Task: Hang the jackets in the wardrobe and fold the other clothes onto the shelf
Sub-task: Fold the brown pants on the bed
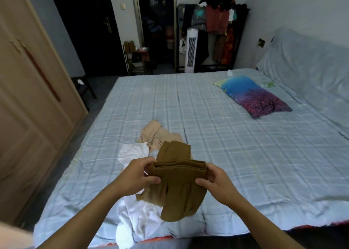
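Observation:
I hold brown trousers point(177, 188) by their elastic waistband above the bed. My left hand point(139, 175) grips the waistband's left end and my right hand point(213, 180) grips its right end. The legs hang down and trail onto the sheet behind. Under them lies a white garment point(132, 216) that reaches the bed's near edge. A beige garment point(154, 135) lies crumpled just beyond. The wooden wardrobe point(28, 116) stands shut at the left.
The bed point(245, 154) has a light blue checked sheet, and a colourful pillow point(253, 95) lies at its far right. A clothes rack point(217, 22) full of garments and a white tower fan point(191, 50) stand against the far wall. A dark doorway is at the back left.

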Motion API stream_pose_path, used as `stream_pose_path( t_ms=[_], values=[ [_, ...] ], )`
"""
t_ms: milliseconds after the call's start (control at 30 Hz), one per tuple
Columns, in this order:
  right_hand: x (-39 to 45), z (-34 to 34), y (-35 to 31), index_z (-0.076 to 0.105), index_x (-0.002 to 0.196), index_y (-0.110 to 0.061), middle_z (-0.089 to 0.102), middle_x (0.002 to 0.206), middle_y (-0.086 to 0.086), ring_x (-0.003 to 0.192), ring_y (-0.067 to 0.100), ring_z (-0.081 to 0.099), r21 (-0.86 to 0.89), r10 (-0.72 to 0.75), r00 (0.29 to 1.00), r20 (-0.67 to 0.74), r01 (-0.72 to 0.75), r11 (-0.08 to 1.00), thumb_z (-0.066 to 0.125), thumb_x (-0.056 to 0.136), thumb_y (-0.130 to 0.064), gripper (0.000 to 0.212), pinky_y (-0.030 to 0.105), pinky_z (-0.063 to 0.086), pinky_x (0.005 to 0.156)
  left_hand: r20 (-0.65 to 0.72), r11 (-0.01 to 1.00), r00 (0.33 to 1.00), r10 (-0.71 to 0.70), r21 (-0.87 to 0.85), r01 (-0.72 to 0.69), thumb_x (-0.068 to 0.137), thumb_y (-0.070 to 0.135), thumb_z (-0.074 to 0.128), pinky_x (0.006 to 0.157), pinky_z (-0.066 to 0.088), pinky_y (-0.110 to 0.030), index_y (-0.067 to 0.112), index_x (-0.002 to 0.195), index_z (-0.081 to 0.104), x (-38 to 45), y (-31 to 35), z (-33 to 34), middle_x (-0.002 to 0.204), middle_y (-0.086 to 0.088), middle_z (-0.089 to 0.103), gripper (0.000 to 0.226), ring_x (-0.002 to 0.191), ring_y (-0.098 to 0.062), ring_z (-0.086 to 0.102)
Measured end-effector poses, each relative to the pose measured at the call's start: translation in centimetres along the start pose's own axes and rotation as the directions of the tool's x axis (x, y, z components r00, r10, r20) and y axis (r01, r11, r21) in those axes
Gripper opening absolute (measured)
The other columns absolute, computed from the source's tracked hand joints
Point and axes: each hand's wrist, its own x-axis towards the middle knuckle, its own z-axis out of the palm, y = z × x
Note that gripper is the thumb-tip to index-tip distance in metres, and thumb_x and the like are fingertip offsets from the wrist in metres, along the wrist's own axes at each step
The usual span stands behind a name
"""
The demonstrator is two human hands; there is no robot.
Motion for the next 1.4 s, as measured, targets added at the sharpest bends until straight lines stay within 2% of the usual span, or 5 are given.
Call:
stream_pose_path(
  t_ms=[433, 667, 867, 1200, 1400],
  values=[
    [8.3, 0.2, 2.4, 0.068, 0.106, -0.015, 0.075, 0.099, 0.001, 0.094, 0.014, 0.072, 0.113, 0.14, 0.981, -0.132, -0.125, 0.986, 0.072, 0.088, -0.008, 0.02, 0.03, 0.058, 0.082, -0.17, 0.998, 0.983, -0.068, -0.018, 0.066, 0.082, 0.021, 0.078, 0.053, 0.038, -0.016, 0.026, 0.079, 0.056, 8.2, -3.8, 1.1, 0.068, 0.007, 0.057, 0.022, 0.058, -0.005, 0.051],
    [15.9, 0.9, 3.9, 0.068, 0.107, -0.019, 0.074, 0.098, -0.001, 0.094, 0.014, 0.071, 0.028, 0.233, 0.951, -0.203, -0.232, 0.972, 0.072, 0.088, -0.015, 0.02, 0.029, 0.058, 0.084, -0.065, 0.99, 0.996, -0.067, -0.126, 0.059, 0.086, 0.024, 0.075, 0.063, 0.043, -0.01, 0.031, 0.102, 0.065, 16.6, -9.2, -0.8, 0.089, 0.015, 0.066, 0.02, 0.076, 0.001, 0.061],
    [21.0, 1.6, 5.8, 0.068, 0.105, -0.019, 0.074, 0.095, 0.002, 0.089, 0.018, 0.071, 0.002, 0.325, 0.908, -0.263, -0.336, 0.942, 0.074, 0.087, -0.017, 0.018, 0.033, 0.06, 0.082, 0.001, 0.967, 0.981, -0.195, -0.168, 0.192, 0.074, 0.02, 0.083, 0.076, 0.054, -0.03, 0.023, 0.105, 0.066, 22.2, -13.3, -1.1, 0.094, 0.005, 0.068, 0.036, 0.084, -0.011, 0.064],
    [29.6, 1.2, 11.4, 0.067, 0.107, -0.016, 0.074, 0.094, 0.003, 0.086, 0.019, 0.071, 0.005, 0.481, 0.832, -0.276, -0.5, 0.866, 0.075, 0.086, -0.019, 0.022, 0.043, 0.059, 0.083, 0.095, 0.909, 0.93, -0.356, -0.195, 0.368, 0.081, 0.01, 0.078, 0.066, 0.042, -0.006, 0.023, 0.111, 0.06, 31.0, -18.2, 0.8, 0.101, 0.011, 0.064, 0.037, 0.087, 0.003, 0.058],
    [35.8, 0.1, 15.8, 0.067, 0.103, -0.019, 0.073, 0.089, 0.003, 0.084, 0.019, 0.07, 0.005, 0.592, 0.764, -0.255, -0.611, 0.791, 0.074, 0.086, -0.02, 0.019, 0.046, 0.058, 0.083, 0.141, 0.873, 0.883, -0.448, -0.146, 0.466, 0.081, 0.011, 0.078, 0.074, 0.048, -0.012, 0.021, 0.115, 0.059, 37.2, -22.2, 2.6, 0.097, 0.012, 0.062, 0.039, 0.088, -0.005, 0.061]
  ],
)
